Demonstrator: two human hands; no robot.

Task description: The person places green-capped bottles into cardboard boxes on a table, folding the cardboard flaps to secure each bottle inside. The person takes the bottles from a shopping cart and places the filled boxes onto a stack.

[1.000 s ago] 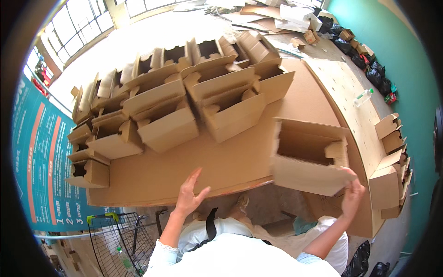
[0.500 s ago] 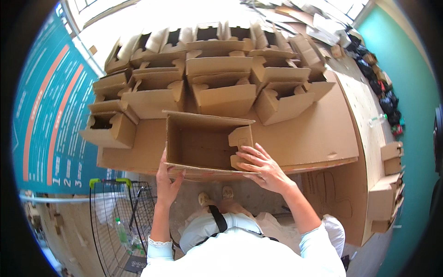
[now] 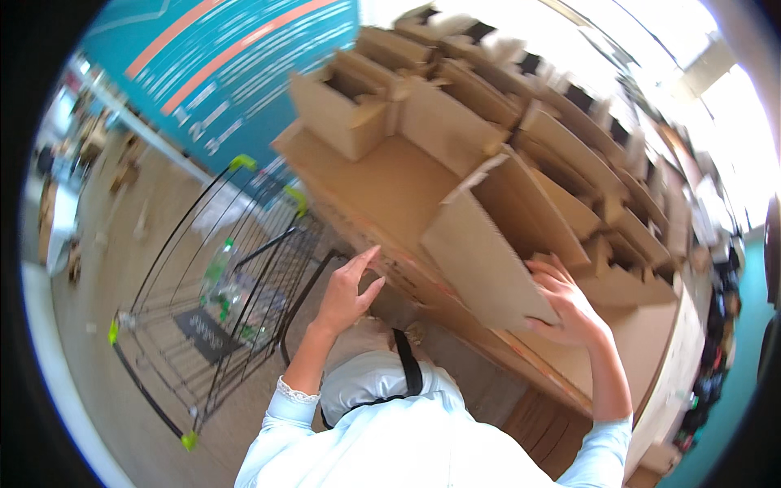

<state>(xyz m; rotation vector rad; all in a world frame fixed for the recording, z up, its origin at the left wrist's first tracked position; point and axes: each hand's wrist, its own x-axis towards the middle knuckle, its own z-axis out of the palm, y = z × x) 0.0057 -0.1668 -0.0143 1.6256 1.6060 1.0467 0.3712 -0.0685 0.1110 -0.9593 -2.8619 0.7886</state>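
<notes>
An open-topped brown cardboard box [image 3: 482, 262] sits tilted at the front of the cardboard-covered work surface [image 3: 407, 175]. My right hand [image 3: 565, 302] is on its near right corner, gripping the wall with the fingers over the edge and inside. The box's bottom is mostly hidden from me. My left hand [image 3: 348, 291] is off the box, beside the front edge of the surface, its thumb and fingers apart with nothing between them.
Several similar open boxes [image 3: 460, 122] stand in rows behind. At left are a black wire shopping cart [image 3: 213, 281] with green corners, holding plastic bottles [image 3: 218, 264], and a teal printed board [image 3: 220, 73]. Dark bags [image 3: 716, 325] line the right wall.
My left hand has let go of the box and moved away to the left. My view has swung left, bringing more of the cart in. The right hand stays on the box.
</notes>
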